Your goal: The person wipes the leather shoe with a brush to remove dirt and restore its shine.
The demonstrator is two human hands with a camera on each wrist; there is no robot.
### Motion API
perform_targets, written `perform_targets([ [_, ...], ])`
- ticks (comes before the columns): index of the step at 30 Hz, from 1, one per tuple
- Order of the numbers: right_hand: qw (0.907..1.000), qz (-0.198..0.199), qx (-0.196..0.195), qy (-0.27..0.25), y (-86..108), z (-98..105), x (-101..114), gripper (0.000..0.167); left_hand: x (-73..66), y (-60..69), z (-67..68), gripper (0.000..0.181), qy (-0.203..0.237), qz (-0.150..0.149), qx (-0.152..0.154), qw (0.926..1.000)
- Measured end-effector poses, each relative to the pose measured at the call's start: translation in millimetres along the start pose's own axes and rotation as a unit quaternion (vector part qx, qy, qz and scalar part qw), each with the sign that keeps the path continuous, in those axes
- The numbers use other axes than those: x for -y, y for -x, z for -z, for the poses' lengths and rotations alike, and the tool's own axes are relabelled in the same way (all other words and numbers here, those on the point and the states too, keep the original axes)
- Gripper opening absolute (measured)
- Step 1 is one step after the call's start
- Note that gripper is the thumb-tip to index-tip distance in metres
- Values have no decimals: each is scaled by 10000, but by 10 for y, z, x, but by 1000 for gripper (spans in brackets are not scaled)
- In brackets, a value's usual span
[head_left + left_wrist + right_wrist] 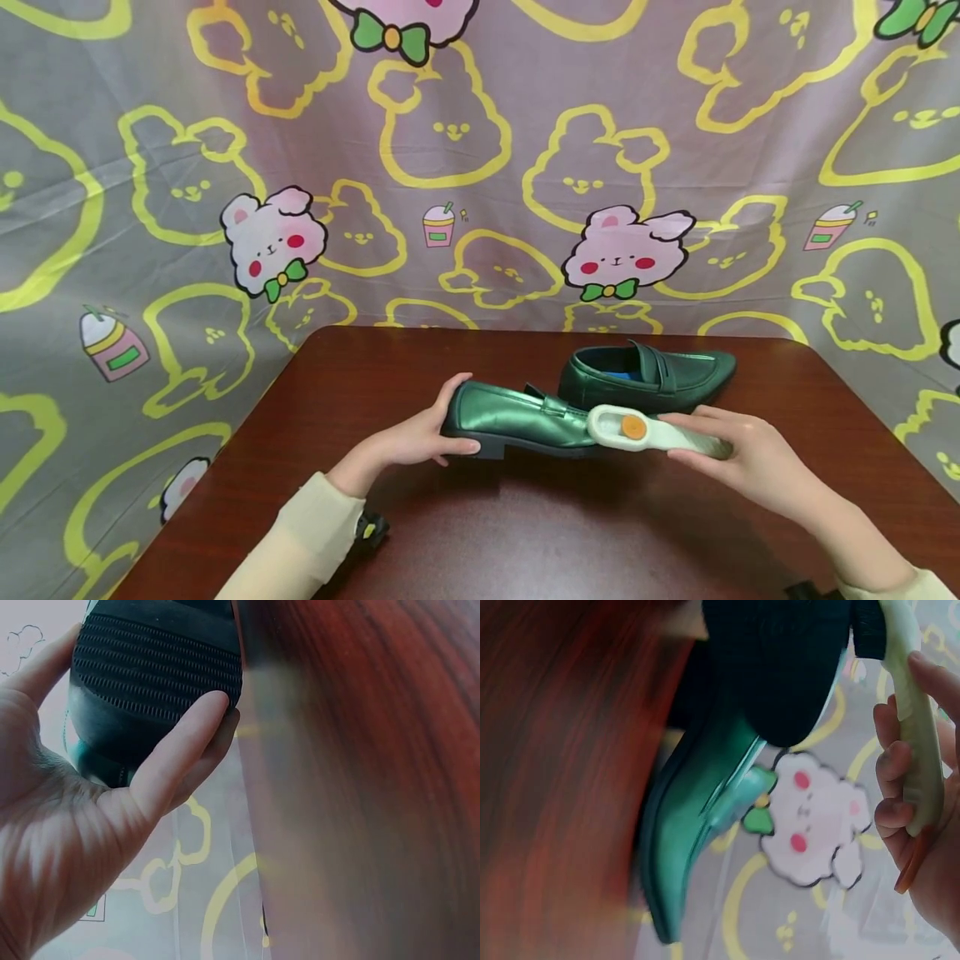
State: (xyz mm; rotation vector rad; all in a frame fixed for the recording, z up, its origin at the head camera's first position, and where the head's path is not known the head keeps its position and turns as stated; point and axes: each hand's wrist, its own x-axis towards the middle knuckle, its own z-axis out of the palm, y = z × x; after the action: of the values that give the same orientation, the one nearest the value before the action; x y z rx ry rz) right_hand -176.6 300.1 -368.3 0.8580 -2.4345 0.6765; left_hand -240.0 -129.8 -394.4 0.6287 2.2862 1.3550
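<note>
A shiny green loafer [517, 417] is held above the table, toe to the right. My left hand [420, 429] grips it by the heel; in the left wrist view the thumb [199, 724] lies against the ridged black heel [142, 667]. In my right hand [750, 454] is the pale handle of a brush-like tool [660, 435] with a round orange button. The tool's head overlaps the toe in the head view; its underside is hidden. The right fingers [892, 769] curl round the handle, and an orange strip [913, 862] shows at its end.
A second green loafer [660, 375], blue inside, stands on the dark red-brown table [585, 533] behind the held one, toe to the right. A patterned curtain [487, 208] with cartoon animals hangs behind the table and along its sides.
</note>
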Motion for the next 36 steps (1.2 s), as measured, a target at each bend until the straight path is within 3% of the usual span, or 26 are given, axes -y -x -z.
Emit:
perform_targets([
  [5,9975,-635,-83,298,49,77,-217,37,8,-8,-6,97,35,29,9,10000],
  [10,9921,-922,-242,817,45,142,-304,33,21,-9,-8,97,35,38,17,10000],
  [14,9958,-718,-261,501,29,98,-171,36,27,1,-14,97,93,92,36,9999],
  [19,9996,-281,-10,55,2,33,33,41,6,0,-8,98,59,87,8,9999],
  [22,9994,-327,102,44,20,43,47,40,-7,-1,-5,98,36,82,5,10000],
  [32,9906,-1351,87,186,280,257,-420,33,-5,7,-15,97,35,60,-39,10000],
  [36,9888,-1364,-1,609,286,326,-515,32,-1,2,-19,96,19,32,-45,10000],
])
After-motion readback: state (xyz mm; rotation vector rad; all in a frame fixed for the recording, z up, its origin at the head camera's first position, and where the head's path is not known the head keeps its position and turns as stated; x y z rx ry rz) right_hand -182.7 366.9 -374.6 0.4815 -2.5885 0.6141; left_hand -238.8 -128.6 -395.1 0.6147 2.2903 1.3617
